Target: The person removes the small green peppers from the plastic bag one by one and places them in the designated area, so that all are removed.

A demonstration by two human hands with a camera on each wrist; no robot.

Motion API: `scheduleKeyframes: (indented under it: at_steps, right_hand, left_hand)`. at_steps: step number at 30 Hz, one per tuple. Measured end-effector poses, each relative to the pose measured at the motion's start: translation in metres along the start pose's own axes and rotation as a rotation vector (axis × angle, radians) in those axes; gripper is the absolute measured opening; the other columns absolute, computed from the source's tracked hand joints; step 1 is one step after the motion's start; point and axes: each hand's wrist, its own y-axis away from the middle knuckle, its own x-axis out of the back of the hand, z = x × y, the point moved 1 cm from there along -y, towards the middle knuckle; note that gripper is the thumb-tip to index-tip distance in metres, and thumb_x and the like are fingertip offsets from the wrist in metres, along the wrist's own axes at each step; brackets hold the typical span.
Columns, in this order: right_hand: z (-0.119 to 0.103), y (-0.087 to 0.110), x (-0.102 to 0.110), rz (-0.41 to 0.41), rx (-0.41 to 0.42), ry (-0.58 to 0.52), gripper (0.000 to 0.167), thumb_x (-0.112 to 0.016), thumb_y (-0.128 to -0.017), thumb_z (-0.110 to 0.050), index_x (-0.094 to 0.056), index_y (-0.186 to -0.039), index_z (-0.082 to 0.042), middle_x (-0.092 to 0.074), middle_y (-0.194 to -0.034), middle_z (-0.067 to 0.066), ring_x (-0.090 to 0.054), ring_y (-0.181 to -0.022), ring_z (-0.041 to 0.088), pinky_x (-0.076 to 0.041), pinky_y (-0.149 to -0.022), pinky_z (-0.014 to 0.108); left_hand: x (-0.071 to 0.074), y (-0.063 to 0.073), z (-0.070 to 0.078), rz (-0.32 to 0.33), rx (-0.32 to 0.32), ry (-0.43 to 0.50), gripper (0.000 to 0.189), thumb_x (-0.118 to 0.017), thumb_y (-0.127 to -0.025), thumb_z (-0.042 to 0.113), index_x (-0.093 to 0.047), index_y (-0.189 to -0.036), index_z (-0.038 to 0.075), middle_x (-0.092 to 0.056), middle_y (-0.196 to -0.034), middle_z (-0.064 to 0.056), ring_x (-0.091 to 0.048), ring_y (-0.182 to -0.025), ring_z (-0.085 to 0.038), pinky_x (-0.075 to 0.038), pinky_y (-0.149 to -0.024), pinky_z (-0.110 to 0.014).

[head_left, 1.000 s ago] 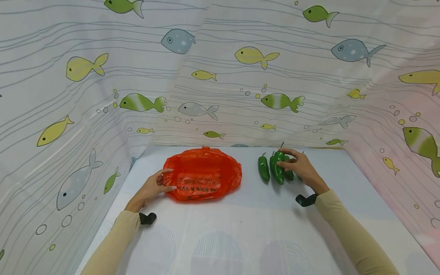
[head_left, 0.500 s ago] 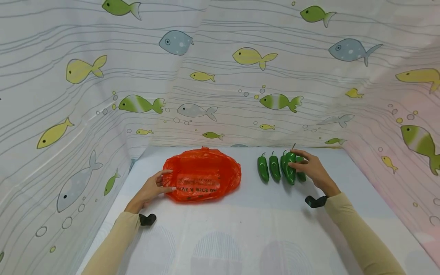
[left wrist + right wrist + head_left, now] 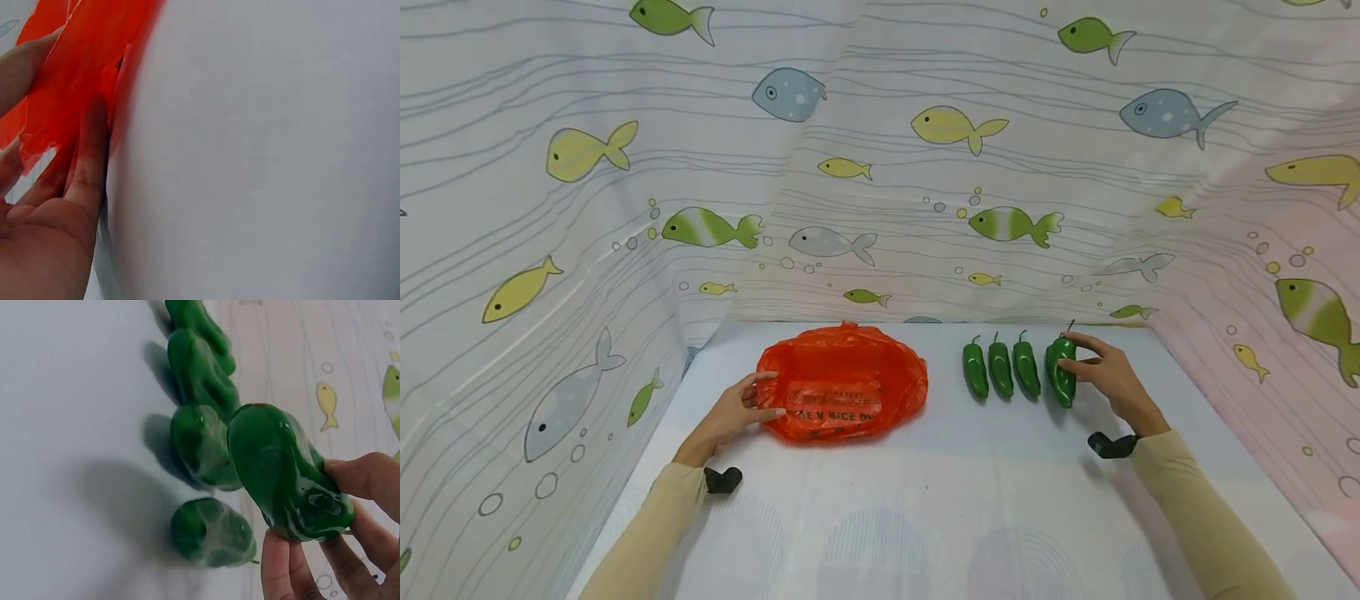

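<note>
My right hand (image 3: 1101,371) pinches a glossy green pepper (image 3: 287,481) between thumb and fingers, holding it above the table. Beneath it another green pepper (image 3: 212,532) lies on the table, mostly hidden in the head view. More green peppers (image 3: 1002,368) lie in a row to its left, stems toward the back wall. At the left, an orange-red plastic bag (image 3: 831,396) with dark printing stands with its mouth spread. Against the bag's left edge rests my left hand (image 3: 730,417), thumb and fingers extended and apart; red film covers some fingertips in the left wrist view.
A white tabletop (image 3: 880,517) with faint arch prints stretches in front of the bag and peppers. Fish-patterned sheeting (image 3: 887,192) walls in the back and both sides. A black wrist camera (image 3: 1111,446) sits at each wrist.
My right hand has moved right along the row with the pepper in its grip, bringing into view peppers it had covered. The left hand and bag stay put.
</note>
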Motion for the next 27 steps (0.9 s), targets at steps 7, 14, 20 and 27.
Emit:
scheduleKeyframes:
  at_steps: [7,14,20,27]
  right_hand:
    - [0.014,-0.005,0.012,0.028,-0.038,0.027,0.078,-0.073,-0.097,-0.039,-0.035,-0.161,-0.012,-0.029,-0.164,0.022,-0.057,-0.111,0.033,-0.032,-0.107,0.07]
    - [0.024,-0.009,0.022,0.033,-0.05,0.051,0.076,-0.069,-0.1,-0.036,-0.032,-0.162,-0.012,-0.03,-0.162,0.026,-0.061,-0.103,0.026,-0.03,-0.106,0.073]
    - [0.028,-0.015,0.025,0.027,-0.041,0.09,0.072,-0.063,-0.104,-0.031,-0.028,-0.162,-0.008,-0.025,-0.163,0.029,-0.055,-0.118,0.042,-0.036,-0.103,0.068]
    - [0.038,-0.021,0.024,0.015,-0.077,0.109,0.071,-0.061,-0.105,-0.025,-0.024,-0.163,-0.008,-0.021,-0.164,0.031,-0.043,-0.132,0.05,-0.035,-0.106,0.067]
  left_hand:
    - [0.0,-0.001,-0.001,0.003,0.012,-0.011,0.081,-0.086,-0.086,0.019,-0.043,-0.154,0.013,-0.044,-0.15,-0.023,-0.049,-0.126,-0.04,-0.05,-0.091,-0.03]
    - [0.0,-0.002,0.0,0.004,0.019,-0.016,0.081,-0.086,-0.086,0.018,-0.043,-0.154,0.014,-0.043,-0.151,-0.023,-0.048,-0.127,-0.04,-0.05,-0.093,-0.032]
    - [0.0,-0.002,0.002,0.0,0.017,-0.014,0.079,-0.085,-0.087,0.017,-0.043,-0.154,0.014,-0.044,-0.148,-0.025,-0.049,-0.125,-0.04,-0.051,-0.091,-0.031]
    - [0.0,-0.002,0.0,0.007,0.024,-0.016,0.08,-0.086,-0.086,0.018,-0.044,-0.154,0.014,-0.045,-0.147,-0.024,-0.049,-0.123,-0.038,-0.051,-0.089,-0.029]
